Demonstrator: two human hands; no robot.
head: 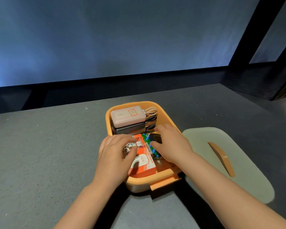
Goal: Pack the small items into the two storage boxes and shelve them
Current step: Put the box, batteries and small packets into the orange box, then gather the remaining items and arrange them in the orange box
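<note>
An orange storage box [162,179] stands open on the grey table in front of me. At its far end a pink power bank [127,115] lies on top of a dark one [129,128], their cables beside them. At the near end lie an orange carton [144,164], a green and blue box [151,148] and a small black device [155,138]. My left hand [116,156] rests with spread fingers on the orange carton and a patterned pack [126,148]. My right hand [170,144] holds the black device between thumb and fingers.
The box's pale green lid [238,176] with an orange handle [221,158] lies flat on the table just right of the box. A dark wall and a black post stand behind the table. Only one storage box is in view.
</note>
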